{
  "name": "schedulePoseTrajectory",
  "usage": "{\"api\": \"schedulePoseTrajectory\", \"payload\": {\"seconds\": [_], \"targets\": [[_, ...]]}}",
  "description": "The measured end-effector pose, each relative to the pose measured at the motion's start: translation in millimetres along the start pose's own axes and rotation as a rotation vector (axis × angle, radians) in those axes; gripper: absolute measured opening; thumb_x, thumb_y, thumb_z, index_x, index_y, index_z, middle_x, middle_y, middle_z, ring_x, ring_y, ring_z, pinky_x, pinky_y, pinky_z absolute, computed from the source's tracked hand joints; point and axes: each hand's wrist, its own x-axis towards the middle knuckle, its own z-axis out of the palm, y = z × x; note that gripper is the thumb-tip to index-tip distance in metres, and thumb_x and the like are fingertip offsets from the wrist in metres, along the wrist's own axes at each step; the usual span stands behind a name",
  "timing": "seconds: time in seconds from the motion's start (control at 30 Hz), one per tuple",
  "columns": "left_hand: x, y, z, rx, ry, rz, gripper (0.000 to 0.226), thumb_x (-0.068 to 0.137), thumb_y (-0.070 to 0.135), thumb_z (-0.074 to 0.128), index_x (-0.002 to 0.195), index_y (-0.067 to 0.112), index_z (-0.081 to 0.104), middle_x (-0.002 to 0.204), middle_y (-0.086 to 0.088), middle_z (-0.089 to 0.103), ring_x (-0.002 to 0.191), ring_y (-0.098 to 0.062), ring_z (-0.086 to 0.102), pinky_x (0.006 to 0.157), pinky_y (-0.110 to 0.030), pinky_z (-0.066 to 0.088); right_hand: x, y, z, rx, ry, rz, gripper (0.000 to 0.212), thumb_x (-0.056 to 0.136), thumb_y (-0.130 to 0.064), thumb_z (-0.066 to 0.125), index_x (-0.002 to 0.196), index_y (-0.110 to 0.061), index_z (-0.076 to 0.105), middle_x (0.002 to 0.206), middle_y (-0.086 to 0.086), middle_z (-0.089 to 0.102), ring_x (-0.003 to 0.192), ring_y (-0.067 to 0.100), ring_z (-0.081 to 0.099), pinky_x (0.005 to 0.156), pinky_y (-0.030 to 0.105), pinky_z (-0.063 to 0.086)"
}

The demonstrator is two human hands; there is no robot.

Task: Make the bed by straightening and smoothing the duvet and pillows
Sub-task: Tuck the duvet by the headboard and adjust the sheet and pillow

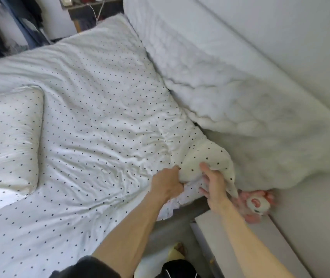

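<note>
The white cloth duvet with small black dots (99, 117) looks smooth and a bit shiny, with many creases. The white dotted cloth pillow (9, 141) looks the same. The puffy white quilted blanket (240, 101) looks soft and dull. The pink and white plush toy (258, 203) looks fuzzy.

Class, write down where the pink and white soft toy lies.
The soft toy lies lower right in the head view, beside the right hand, below the fluffy white blanket.
</note>
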Motion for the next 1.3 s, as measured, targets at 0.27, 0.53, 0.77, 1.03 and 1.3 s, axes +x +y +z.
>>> {"api": "schedulePoseTrajectory", "payload": {"seconds": [0.27, 0.53, 0.77, 1.03, 1.3], "targets": [[-53.9, -62.0, -109.1, -0.216, -0.161, -0.162, 0.054, 0.075, 0.017, 0.06, 0.128, 0.022, 0.052, 0.111, -0.003, 0.064, 0.104, -0.025, 0.059, 0.076, -0.031, 0.047, -43.3, -70.7, 77.5, 0.042, -0.148, -0.039, 0.05, 0.077, -0.028, 0.086, 0.122, -0.018, 0.068, 0.109, 0.008, 0.077, 0.102, 0.029, 0.072, 0.089, 0.044, 0.059], [-98.9, -150.5, -217.5, -1.147, -0.136, -0.314, 0.069, 0.076, 0.071, 0.061, 0.118, 0.016, 0.067, 0.113, -0.01, 0.07, 0.09, -0.034, 0.071, 0.077, -0.045, 0.059, -123.8, -49.3, 204.8, -0.628, -0.414, -0.276, 0.045, 0.072, -0.017, 0.076, 0.116, -0.023, 0.068, 0.104, 0.003, 0.07, 0.105, 0.026, 0.066, 0.08, 0.03, 0.049], [-126.4, -270.7, -214.1, -0.801, -0.156, -0.459, 0.024, 0.095, 0.023, 0.055, 0.11, 0.007, 0.066, 0.114, -0.017, 0.068, 0.1, -0.034, 0.069, 0.072, -0.038, 0.058, -160.0, 23.6, 315.6, -1.145, -0.855, -0.136, 0.037, 0.067, -0.027, 0.084, 0.103, -0.03, 0.077, 0.1, -0.01, 0.074, 0.092, 0.01, 0.068, 0.074, 0.024, 0.055], [-206.1, -511.4, -131.2, -0.674, 0.153, -0.656, 0.025, 0.089, 0.022, 0.048, 0.109, 0.013, 0.059, 0.092, -0.005, 0.066, 0.082, -0.024, 0.065, 0.064, -0.028, 0.049, -161.4, 139.0, 445.3, -1.541, -0.844, -0.238, 0.07, 0.092, -0.051, 0.069, 0.152, -0.026, 0.043, 0.159, -0.001, 0.041, 0.144, 0.021, 0.041, 0.1, 0.02, 0.04], [-295.1, -659.4, -63.8, -0.563, 0.137, -1.035, 0.031, 0.092, 0.026, 0.041, 0.123, 0.026, 0.041, 0.115, -0.002, 0.062, 0.108, -0.026, 0.062, 0.088, -0.037, 0.047, -124.6, 260.1, 521.5, -2.178, -0.843, -0.416, 0.087, 0.091, -0.071, 0.049, 0.159, -0.047, 0.0, 0.171, -0.002, -0.013, 0.157, 0.035, 0.001, 0.122, 0.057, 0.02]]}}
